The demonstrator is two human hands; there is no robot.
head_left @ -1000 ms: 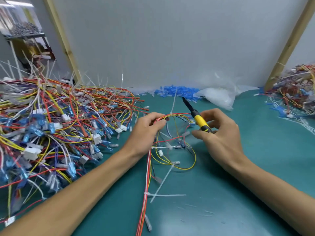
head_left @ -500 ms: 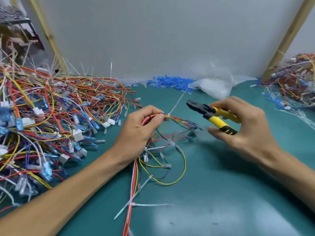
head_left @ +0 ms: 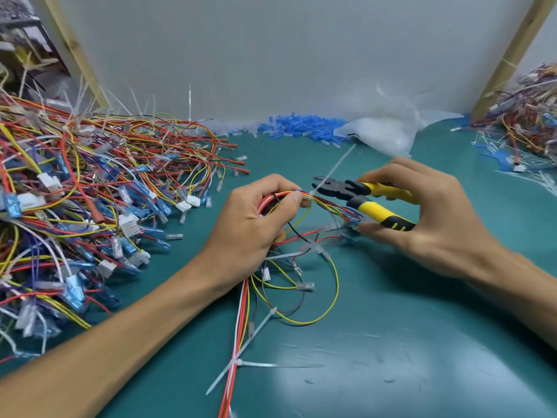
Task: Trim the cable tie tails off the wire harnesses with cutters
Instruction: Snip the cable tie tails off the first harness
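One tie tail sits in the cutters, beside left fingers gripping harness.

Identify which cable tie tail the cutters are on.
The tail slanting up from the harness pinched by the left hand, crossing between the open blades of the cutters. The other tails lie flat on the mat, nearer the camera.
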